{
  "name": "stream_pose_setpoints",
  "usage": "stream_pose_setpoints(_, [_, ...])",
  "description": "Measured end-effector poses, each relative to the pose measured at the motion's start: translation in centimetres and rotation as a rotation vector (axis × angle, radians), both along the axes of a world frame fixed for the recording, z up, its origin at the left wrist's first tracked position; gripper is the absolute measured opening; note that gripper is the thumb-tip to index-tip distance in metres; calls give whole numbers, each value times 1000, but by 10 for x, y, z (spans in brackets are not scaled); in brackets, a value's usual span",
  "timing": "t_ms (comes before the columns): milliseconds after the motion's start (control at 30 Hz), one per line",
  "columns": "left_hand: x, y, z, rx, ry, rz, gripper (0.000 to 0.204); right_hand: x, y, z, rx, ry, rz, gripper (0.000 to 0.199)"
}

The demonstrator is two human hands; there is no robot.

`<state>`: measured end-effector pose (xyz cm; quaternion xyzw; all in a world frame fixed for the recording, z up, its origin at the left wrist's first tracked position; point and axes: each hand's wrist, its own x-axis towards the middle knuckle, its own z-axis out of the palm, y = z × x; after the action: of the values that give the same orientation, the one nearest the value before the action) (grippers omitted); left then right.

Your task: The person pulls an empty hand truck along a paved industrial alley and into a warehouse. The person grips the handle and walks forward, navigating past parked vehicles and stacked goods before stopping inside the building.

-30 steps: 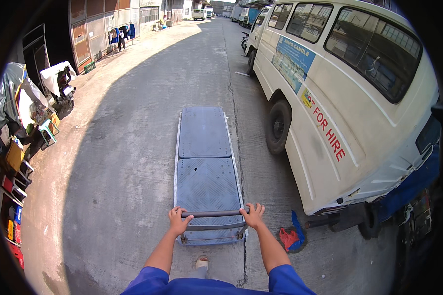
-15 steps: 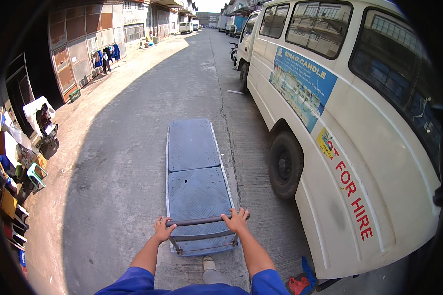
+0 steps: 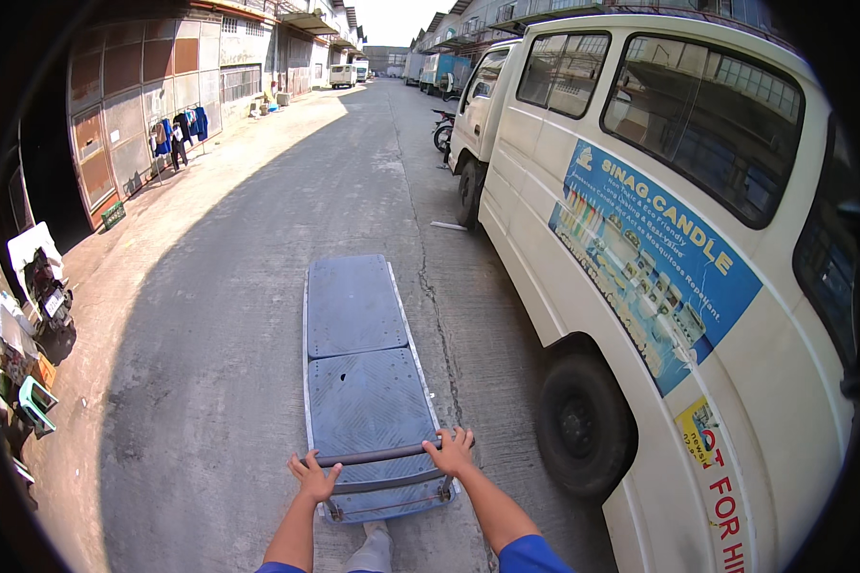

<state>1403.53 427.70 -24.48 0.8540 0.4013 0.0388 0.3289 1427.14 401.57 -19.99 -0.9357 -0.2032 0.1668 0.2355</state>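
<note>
A long flat platform trolley point(image 3: 365, 401) with a blue-grey two-panel deck and pale side edges stands on the road in front of me. Its dark push bar point(image 3: 382, 454) crosses the near end. My left hand point(image 3: 313, 477) rests around the bar's left end, the thumb lying along it. On the right end, my right hand point(image 3: 452, 454) is curled over the same bar. Nothing is loaded on the deck, which has a small dark hole in the nearer panel. One of my feet point(image 3: 376, 544) shows just behind the trolley.
A white van point(image 3: 526, 205) is parked close along the right, its rear wheel point(image 3: 585, 425) beside the trolley. Beyond it stands a motorcycle point(image 3: 442, 129). At left are a covered motorcycle point(image 3: 48, 282), a green stool point(image 3: 36, 406) and hanging clothes point(image 3: 180, 134). Concrete road point(image 3: 210, 353) stretches ahead.
The trolley and I have moved forward along the van, whose side panel and rear wheel now appear nearer. Both hands stay on the push bar.
</note>
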Motion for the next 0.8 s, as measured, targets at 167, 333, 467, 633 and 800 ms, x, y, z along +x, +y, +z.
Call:
stream_pose_setpoints(167, [131, 104, 6, -88, 13, -3, 88, 133, 105, 14, -86, 127, 11, 68])
stream_pose_setpoints(333, [255, 228, 15, -10, 46, -55, 82, 252, 222, 11, -19, 33, -26, 68])
stream_pose_setpoints(467, [347, 322, 14, 54, -37, -33, 80, 346, 321, 15, 33, 9, -21, 67])
stream_pose_setpoints(633, [482, 420, 27, -35, 6, 88, 73, 465, 419, 12, 73, -21, -5, 67])
stream_pose_setpoints(800, [611, 529, 33, -109, 36, 145, 72, 592, 524, 15, 32, 47, 25, 65])
